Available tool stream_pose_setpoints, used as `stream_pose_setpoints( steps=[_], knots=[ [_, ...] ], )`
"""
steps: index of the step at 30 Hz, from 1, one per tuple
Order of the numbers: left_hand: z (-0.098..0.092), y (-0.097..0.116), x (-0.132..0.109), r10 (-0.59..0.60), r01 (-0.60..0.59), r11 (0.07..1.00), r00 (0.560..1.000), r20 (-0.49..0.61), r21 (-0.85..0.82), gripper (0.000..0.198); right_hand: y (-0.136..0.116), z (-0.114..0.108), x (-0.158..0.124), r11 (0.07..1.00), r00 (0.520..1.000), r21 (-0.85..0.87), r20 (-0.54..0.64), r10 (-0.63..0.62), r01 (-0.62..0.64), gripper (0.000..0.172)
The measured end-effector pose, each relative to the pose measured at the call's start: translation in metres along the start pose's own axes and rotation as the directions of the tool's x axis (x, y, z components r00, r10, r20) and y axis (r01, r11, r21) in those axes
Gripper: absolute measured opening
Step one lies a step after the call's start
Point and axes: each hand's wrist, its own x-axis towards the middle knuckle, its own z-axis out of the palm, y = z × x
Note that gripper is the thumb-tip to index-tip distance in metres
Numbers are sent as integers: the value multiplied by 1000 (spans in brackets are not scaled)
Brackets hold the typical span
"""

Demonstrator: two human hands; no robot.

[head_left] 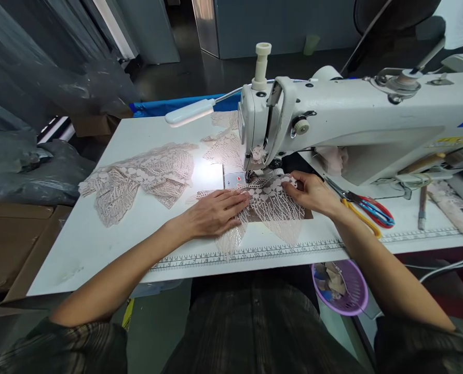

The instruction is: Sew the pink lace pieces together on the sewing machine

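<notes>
A white sewing machine stands on the white table. A pale pink lace piece lies under its needle on a brown backing. My left hand rests flat on the lace's left side, fingers stretched toward the needle plate. On the lace's right edge, close to the presser foot, my right hand has its fingers curled and pressing down on the lace.
More lace pieces lie at the table's left and behind the needle. Scissors with red, blue and yellow handles sit right of my right hand. A purple basket of scraps hangs below the table edge. Cardboard boxes stand at left.
</notes>
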Motion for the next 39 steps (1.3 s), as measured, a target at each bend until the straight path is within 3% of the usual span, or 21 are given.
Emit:
stream_pose_setpoints(
  steps=[5,10,12,16,21,23,26,27,29,30,32,34,35,39],
  knots=[
    [0,-11,1,-16,26,997,991,129,-74,78,14,12,2,931,999,365,-51,19,1,29],
    [-11,-15,-2,66,-58,997,987,149,-57,95,11,20,-2,806,998,589,16,58,-56,34],
    [-13,-14,-4,72,-68,997,990,119,-38,94,6,20,-5,776,996,625,32,85,-86,36],
    [-5,-11,-4,-7,10,999,998,63,-48,68,-3,20,-8,774,991,621,51,122,-128,42],
    [-7,-12,-2,-63,79,979,994,91,-189,71,-20,30,-12,780,998,626,-47,37,0,39],
    [-13,-12,-4,-134,134,920,991,25,-368,69,-34,40,-15,775,999,631,-33,10,13,39],
    [-20,-14,-11,-237,195,667,970,44,-719,84,-59,55,-18,720,988,694,116,-98,-10,48],
    [-21,-14,-14,-261,229,584,962,87,-779,89,-65,58,-18,693,969,720,179,-173,-9,54],
    [-19,-16,-19,-370,349,525,915,161,-776,92,-70,60,-14,666,905,746,286,-316,-4,61],
    [-16,-17,-21,-456,416,528,874,166,-740,89,-68,59,-12,681,886,732,306,-348,15,61],
    [-10,-18,-24,-607,511,517,785,127,-687,80,-56,54,-5,788,907,607,271,-323,99,55],
    [-6,-17,-24,-667,539,494,738,100,-682,71,-40,48,-1,910,941,339,152,-303,238,46],
    [-5,-16,-24,-681,553,495,726,95,-670,67,-32,47,1,926,931,195,108,-349,324,44],
    [-9,-11,-20,-748,630,535,663,31,-563,71,-18,51,3,746,770,-192,185,-611,638,43]
  ],
)
